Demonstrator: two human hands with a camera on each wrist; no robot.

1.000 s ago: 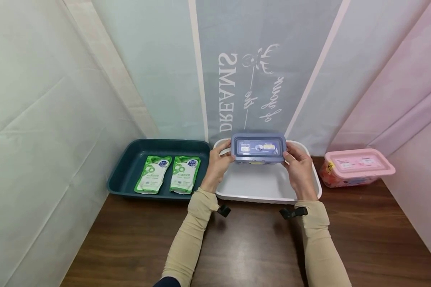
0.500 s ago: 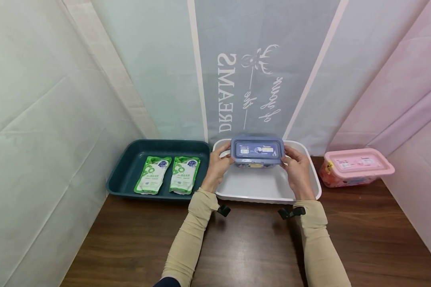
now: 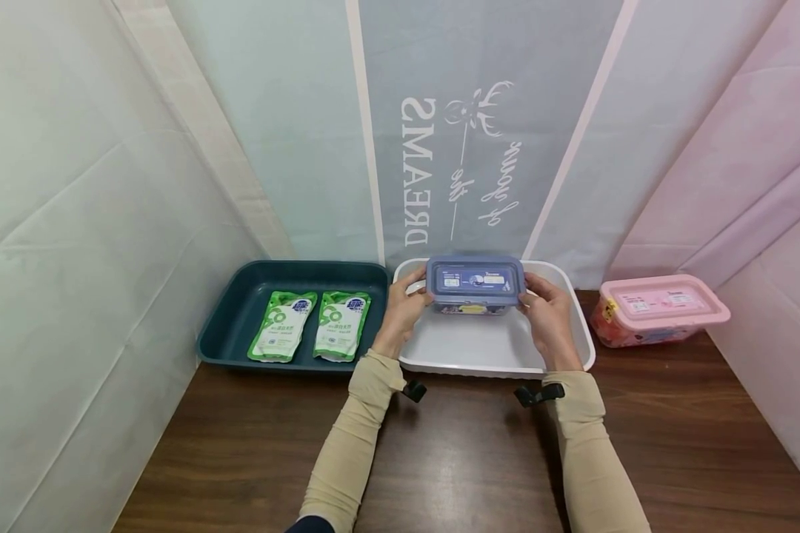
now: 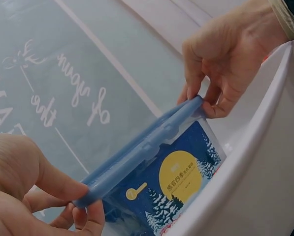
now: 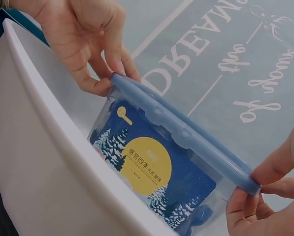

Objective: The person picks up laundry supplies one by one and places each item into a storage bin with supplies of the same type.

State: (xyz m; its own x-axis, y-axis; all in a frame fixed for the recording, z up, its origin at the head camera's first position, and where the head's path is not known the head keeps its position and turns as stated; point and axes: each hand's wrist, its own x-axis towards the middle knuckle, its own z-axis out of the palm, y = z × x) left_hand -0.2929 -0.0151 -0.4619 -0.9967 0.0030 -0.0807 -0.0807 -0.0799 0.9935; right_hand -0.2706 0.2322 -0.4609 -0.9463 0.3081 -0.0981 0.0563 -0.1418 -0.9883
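Observation:
Between my two hands is a clear plastic box with a blue lid (image 3: 475,280); its front label (image 5: 147,162) shows a yellow circle and snowy trees. My left hand (image 3: 403,311) pinches the lid's left end, thumb above and fingers beneath. At the opposite end, my right hand (image 3: 550,314) pinches the lid rim the same way. The box is level in the back part of a white tray (image 3: 487,364), its lower part behind the tray wall in both wrist views. Whether its base touches the tray floor I cannot tell.
Left of the white tray stands a dark green tray (image 3: 230,326) with two green-and-white pouches (image 3: 282,326) lying in it. A box with a pink lid (image 3: 663,307) sits on the wooden table (image 3: 453,459) to the right. A printed cloth (image 3: 473,170) hangs behind.
Both hands have lowered the blue-lidded box a little into the white tray, and its front side shows more. The pouches and the pink-lidded box have stayed put.

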